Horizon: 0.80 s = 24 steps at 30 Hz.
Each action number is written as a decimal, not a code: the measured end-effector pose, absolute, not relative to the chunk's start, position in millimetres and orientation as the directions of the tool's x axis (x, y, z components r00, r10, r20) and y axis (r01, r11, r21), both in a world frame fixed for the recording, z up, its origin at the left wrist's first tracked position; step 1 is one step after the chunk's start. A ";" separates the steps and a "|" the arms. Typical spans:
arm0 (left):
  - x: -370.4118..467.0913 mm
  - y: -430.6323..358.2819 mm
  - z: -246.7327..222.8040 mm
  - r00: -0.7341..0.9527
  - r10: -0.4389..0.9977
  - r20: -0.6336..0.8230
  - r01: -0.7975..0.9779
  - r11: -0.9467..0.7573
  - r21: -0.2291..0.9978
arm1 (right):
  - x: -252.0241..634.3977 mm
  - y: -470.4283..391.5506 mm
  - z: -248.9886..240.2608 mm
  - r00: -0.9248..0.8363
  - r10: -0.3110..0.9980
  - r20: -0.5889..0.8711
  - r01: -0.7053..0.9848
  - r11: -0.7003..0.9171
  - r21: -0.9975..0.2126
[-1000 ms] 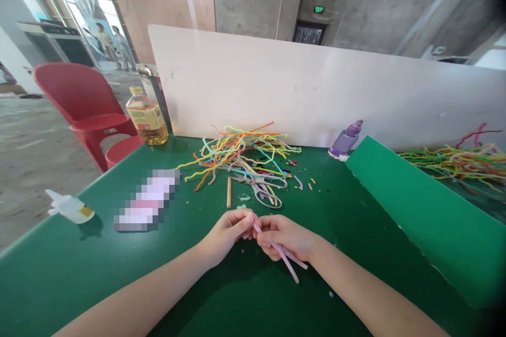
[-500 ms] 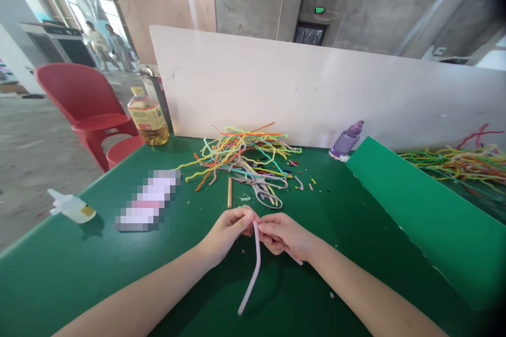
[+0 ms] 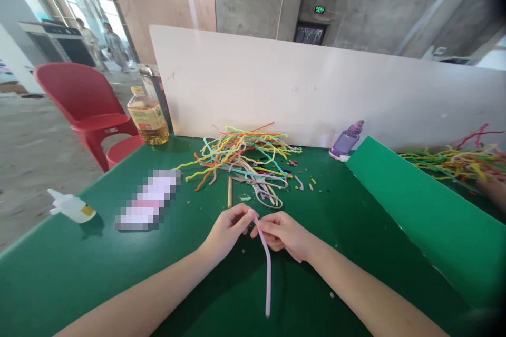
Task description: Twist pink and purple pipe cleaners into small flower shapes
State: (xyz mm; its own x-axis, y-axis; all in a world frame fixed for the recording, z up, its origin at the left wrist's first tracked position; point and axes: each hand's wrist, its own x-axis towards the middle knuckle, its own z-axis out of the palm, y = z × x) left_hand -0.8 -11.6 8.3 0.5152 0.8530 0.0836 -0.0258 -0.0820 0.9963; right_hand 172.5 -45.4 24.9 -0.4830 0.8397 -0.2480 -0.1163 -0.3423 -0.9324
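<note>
A pale pink pipe cleaner [image 3: 268,274] hangs down from between my hands, bent a little below the fingers. My left hand [image 3: 234,224] pinches its upper end between thumb and forefinger. Close against it, my right hand [image 3: 282,231] grips the same pipe cleaner just below that point, its other fingers curled under. Beyond my fingertips lie grey-handled scissors [image 3: 265,194], partly over loose strands. A short wooden stick [image 3: 230,192] rests left of the scissors. Behind them spreads a heap of coloured pipe cleaners [image 3: 237,150], with small cut bits around it.
On the green table [image 3: 190,284] a white glue bottle [image 3: 75,208] and a blurred-out flat object [image 3: 148,202] lie left. An oil bottle [image 3: 148,118] and purple bottle [image 3: 348,138] stand behind. A green board [image 3: 419,210] leans right, near another person's hand [image 3: 494,184]. A white partition [image 3: 276,84] closes the back.
The pipe cleaner's hanging end has swung from left to right. My hands have barely shifted. Another person's hand has appeared at the right edge, by the second heap.
</note>
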 end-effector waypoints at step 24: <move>-2.2 -12.5 5.6 0.586 0.808 0.064 0.140 -0.179 0.974 | 166.5 -53.8 27.9 -0.371 0.928 0.039 0.392 0.195 -0.899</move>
